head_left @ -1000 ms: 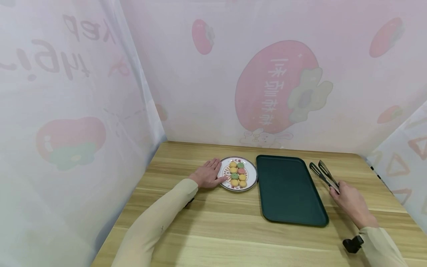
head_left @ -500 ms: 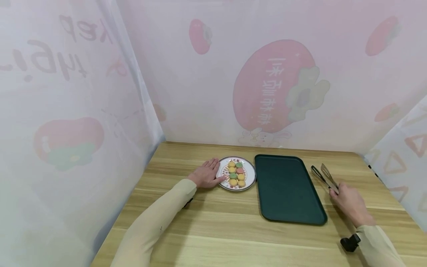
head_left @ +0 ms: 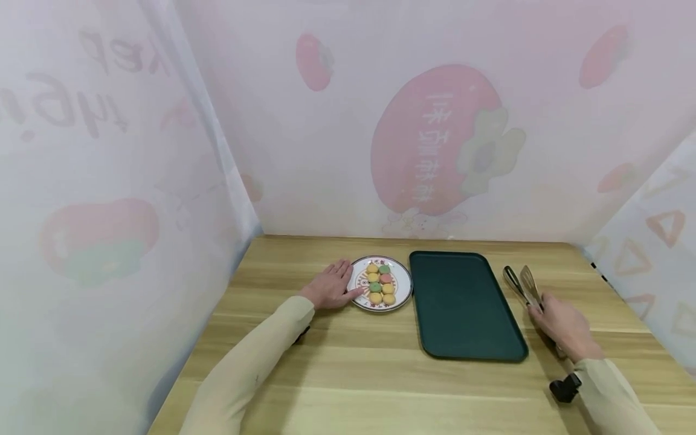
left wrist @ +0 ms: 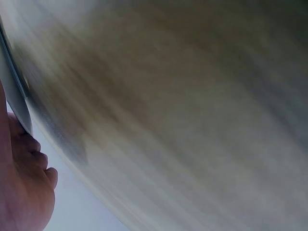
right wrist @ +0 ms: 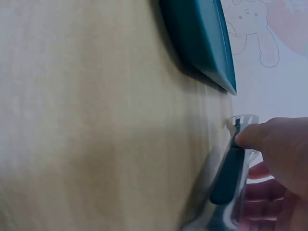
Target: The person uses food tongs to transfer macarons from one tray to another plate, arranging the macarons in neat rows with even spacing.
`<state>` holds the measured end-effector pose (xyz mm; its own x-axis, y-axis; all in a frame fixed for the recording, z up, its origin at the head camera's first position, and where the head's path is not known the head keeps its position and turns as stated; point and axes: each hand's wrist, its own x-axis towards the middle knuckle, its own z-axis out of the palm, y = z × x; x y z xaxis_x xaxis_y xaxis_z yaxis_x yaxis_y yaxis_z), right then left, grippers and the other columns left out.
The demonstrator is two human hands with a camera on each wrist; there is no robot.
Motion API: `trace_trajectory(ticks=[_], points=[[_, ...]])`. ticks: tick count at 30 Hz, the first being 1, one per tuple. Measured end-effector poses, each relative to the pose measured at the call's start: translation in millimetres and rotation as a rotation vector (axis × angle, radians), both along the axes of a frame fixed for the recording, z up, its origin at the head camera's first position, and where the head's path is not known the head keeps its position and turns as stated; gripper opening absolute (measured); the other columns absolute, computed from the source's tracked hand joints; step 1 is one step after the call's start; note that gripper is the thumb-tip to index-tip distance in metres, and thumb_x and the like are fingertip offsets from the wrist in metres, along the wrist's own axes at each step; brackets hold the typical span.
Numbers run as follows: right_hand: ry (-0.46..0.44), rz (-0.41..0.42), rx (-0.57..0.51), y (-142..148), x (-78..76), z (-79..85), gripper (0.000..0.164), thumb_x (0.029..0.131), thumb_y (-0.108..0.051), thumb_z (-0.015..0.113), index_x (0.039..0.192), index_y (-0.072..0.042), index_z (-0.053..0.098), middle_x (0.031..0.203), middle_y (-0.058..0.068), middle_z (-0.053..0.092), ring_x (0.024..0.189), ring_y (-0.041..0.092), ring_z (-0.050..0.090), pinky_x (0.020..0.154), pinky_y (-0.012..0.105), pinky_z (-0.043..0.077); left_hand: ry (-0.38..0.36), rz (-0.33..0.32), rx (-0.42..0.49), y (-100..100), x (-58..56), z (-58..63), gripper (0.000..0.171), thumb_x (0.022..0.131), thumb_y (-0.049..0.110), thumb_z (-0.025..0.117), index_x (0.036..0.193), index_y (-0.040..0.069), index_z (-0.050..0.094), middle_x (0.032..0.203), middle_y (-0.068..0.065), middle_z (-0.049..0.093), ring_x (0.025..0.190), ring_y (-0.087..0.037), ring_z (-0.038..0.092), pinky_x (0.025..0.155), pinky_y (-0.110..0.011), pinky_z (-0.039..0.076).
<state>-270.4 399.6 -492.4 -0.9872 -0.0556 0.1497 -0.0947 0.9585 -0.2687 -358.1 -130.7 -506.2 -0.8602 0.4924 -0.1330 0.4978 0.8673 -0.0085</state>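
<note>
A white patterned plate (head_left: 401, 290) carries several small round yellow, green and pink cookies (head_left: 380, 284), set in two columns. My left hand (head_left: 330, 287) rests at the plate's left side, fingers extended and thumb lying over the rim. In the left wrist view, part of the hand (left wrist: 29, 178) shows next to the plate's edge. To the right of the dark green tray (head_left: 467, 308), my right hand (head_left: 565, 323) grips a pair of tongs (head_left: 530, 285) with slotted ends pointing away from me. The right wrist view shows my thumb on the tongs' dark grip (right wrist: 228, 178).
The tray stands between the plate and the tongs, close against the plate's right rim. Wood-grain table (head_left: 348, 374) lies in front of them. Printed cloth (head_left: 337, 151) hangs along the back and both sides. A black wrist camera (head_left: 565, 388) sits at my right cuff.
The head view has shifted slightly, moving everything a little left in it. The tongs have turned a little in my right hand, and their rear end now shows below it. My left hand stays at the plate.
</note>
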Motion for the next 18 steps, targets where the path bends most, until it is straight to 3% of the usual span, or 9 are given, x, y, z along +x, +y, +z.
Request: trace_trajectory(ticks=[6, 13, 18], points=[[0.14, -0.004, 0.023, -8.3, -3.8, 11.4, 0.033, 0.1, -0.024, 0.049, 0.074, -0.005, 0.046, 0.052, 0.005, 0.041, 0.044, 0.018, 0.037, 0.039, 0.031, 0.026, -0.01, 0.012, 0.02, -1.9, 0.3, 2.9, 0.093, 0.097, 0.071, 0.02, 0.156, -0.001, 0.013, 0.165, -0.018, 0.012, 0.154, -0.03, 0.01, 0.125, -0.045, 0.016], [0.114, 0.092, 0.018, -21.6, -22.5, 29.5, 0.029, 0.101, -0.023, 0.048, 0.088, 0.002, 0.056, 0.063, 0.009, 0.053, 0.051, 0.019, 0.045, 0.045, 0.031, 0.034, 0.019, -0.019, 0.053, -7.3, -2.6, 16.0, 0.084, 0.101, 0.063, 0.026, 0.156, 0.0, 0.019, 0.163, -0.021, 0.016, 0.152, -0.035, 0.016, 0.124, -0.05, 0.017], [0.052, 0.16, 0.014, -33.6, -35.7, 44.1, 0.032, 0.104, -0.027, 0.042, 0.086, -0.005, 0.056, 0.063, 0.003, 0.05, 0.052, 0.015, 0.041, 0.048, 0.028, 0.032, 0.055, -0.044, 0.035, -12.0, -8.7, 33.3, 0.074, 0.103, 0.056, 0.029, 0.155, 0.004, 0.026, 0.162, -0.019, 0.023, 0.15, -0.033, 0.024, 0.123, -0.049, 0.021]])
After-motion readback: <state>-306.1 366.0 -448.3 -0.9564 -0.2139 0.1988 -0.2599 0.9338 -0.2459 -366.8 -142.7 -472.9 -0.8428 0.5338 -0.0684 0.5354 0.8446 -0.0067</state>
